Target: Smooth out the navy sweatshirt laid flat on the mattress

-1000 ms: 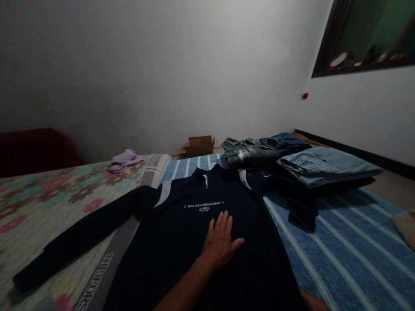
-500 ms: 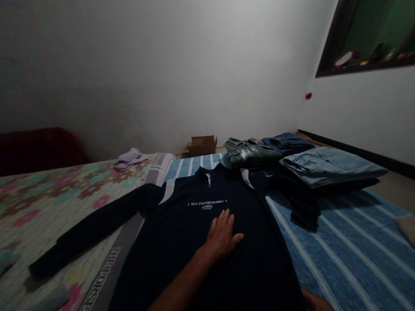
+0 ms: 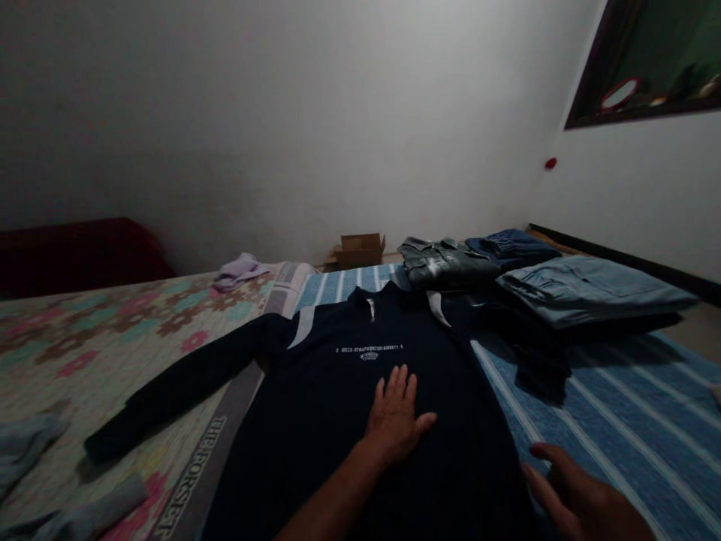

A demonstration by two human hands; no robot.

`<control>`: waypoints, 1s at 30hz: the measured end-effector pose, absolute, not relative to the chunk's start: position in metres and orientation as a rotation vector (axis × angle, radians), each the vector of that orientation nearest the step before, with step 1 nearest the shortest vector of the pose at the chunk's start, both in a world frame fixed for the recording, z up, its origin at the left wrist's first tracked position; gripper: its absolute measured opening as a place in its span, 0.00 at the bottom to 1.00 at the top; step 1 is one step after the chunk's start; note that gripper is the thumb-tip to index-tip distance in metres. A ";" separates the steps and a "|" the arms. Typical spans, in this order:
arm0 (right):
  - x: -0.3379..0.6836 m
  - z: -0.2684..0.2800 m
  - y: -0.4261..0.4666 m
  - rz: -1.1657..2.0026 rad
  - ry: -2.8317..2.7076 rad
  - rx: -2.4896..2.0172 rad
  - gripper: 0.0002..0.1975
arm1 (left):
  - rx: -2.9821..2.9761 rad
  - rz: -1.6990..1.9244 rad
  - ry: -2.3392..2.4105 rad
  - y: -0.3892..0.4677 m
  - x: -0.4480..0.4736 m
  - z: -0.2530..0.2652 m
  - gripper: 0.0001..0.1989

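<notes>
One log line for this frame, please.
left hand: flat on navy shirt | right hand: open at hem | shirt: spread on bed

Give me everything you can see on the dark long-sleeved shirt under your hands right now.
The dark navy shirt lies flat, front up, across the striped blue sheet and the floral one. It looks like soft knit, with pale shoulder panels, a short collar zip and small white chest print. One sleeve stretches out leftward; the other is hidden near the folded clothes. The left hand rests flat on its chest; the right hand is at its right edge.
</notes>
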State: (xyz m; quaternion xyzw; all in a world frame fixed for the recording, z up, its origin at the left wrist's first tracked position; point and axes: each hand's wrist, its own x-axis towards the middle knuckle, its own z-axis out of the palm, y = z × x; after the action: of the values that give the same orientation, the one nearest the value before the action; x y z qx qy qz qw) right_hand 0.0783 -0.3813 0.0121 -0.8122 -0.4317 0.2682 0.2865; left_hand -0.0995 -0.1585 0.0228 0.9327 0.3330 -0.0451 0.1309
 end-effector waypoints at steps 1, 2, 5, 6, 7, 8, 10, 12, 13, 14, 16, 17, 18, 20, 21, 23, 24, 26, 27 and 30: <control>0.074 0.019 -0.373 0.614 -1.208 -2.139 0.25 | 2.712 -0.125 0.966 -0.158 -0.099 0.022 0.38; 0.068 0.027 -0.362 0.449 -1.204 -2.135 0.24 | 2.716 -0.116 0.967 -0.158 -0.099 0.021 0.38; 0.043 0.049 -0.317 0.194 -1.400 -2.057 0.23 | 2.738 -0.095 0.970 -0.158 -0.099 0.018 0.38; 0.035 0.055 -0.300 0.183 -1.489 -2.041 0.24 | 2.749 -0.095 0.973 -0.157 -0.100 0.018 0.38; 0.030 0.058 -0.284 0.171 -1.573 -2.028 0.25 | 2.760 -0.103 0.974 -0.157 -0.100 0.017 0.37; 0.026 0.059 -0.269 0.158 -1.644 -2.029 0.26 | 2.769 -0.115 0.969 -0.157 -0.100 0.017 0.36; 0.025 0.053 -0.243 0.161 -1.749 -2.070 0.31 | 2.774 -0.139 0.953 -0.157 -0.101 0.016 0.35; 0.031 0.041 -0.225 0.201 -1.842 -2.125 0.34 | 2.756 -0.137 0.953 -0.157 -0.102 0.016 0.35; 0.036 0.033 -0.219 0.232 -1.863 -2.169 0.36 | 2.743 -0.125 0.960 -0.158 -0.102 0.016 0.36; 0.041 0.025 -0.215 0.266 -1.864 -2.218 0.37 | 2.728 -0.108 0.972 -0.159 -0.102 0.017 0.37; 0.049 0.011 -0.213 0.298 -1.850 -2.281 0.39 | 2.695 -0.100 0.977 -0.161 -0.102 0.021 0.38; 0.052 0.006 -0.213 0.301 -1.844 -2.293 0.39 | 2.671 -0.121 0.962 -0.161 -0.102 0.025 0.38; 0.055 0.002 -0.213 0.297 -1.844 -2.294 0.39 | 2.638 -0.159 0.943 -0.160 -0.102 0.030 0.38; 0.057 -0.002 -0.214 0.286 -1.851 -2.284 0.39 | 2.564 -0.253 0.901 -0.155 -0.103 0.041 0.38; 0.057 -0.003 -0.215 0.280 -1.855 -2.280 0.39 | 2.546 -0.272 0.897 -0.150 -0.104 0.048 0.38; 0.056 -0.003 -0.215 0.273 -1.857 -2.279 0.40 | 2.563 -0.226 0.960 -0.134 -0.104 0.057 0.37; 0.056 -0.003 -0.215 0.274 -1.854 -2.283 0.40 | 2.590 -0.177 1.030 -0.124 -0.104 0.060 0.36; 0.055 -0.002 -0.215 0.285 -1.844 -2.289 0.40 | 2.628 -0.102 1.216 -0.101 -0.105 0.060 0.36; 0.055 -0.001 -0.215 0.292 -1.840 -2.289 0.40 | 2.638 -0.077 1.312 -0.089 -0.107 0.058 0.36; 0.055 0.000 -0.216 0.310 -1.830 -2.287 0.38 | 2.648 -0.021 1.535 -0.057 -0.114 0.044 0.37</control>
State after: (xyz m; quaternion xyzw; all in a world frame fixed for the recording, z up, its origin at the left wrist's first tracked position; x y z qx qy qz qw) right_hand 0.0545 -0.2160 0.0003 -0.7727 -0.6184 0.1049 0.0979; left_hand -0.1135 -0.0574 0.0444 0.8645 0.5011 -0.0069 0.0402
